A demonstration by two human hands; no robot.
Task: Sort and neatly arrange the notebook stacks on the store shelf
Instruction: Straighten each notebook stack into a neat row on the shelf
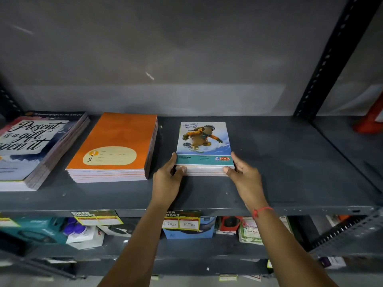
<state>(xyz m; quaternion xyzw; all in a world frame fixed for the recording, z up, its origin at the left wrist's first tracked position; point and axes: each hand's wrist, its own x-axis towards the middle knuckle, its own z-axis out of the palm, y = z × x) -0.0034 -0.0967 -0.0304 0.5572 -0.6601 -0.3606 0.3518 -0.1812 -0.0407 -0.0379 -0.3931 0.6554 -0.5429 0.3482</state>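
Observation:
A small stack of notebooks with a snowboarder cover [203,139] lies flat in the middle of the dark grey shelf [290,162]. My left hand [168,179] grips its near left corner and my right hand [242,172] grips its near right corner, thumbs on the front edge. To the left lies a stack of orange notebooks [116,141]. At the far left is a taller stack topped by a lettered "Present is a gift" cover [31,146], partly cut off by the frame edge.
The shelf's right half is bare up to a black perforated upright [331,63]. A red object [371,119] sits beyond it. Price tags [181,221] hang on the shelf's front lip, with boxed goods on the lower shelf [188,230].

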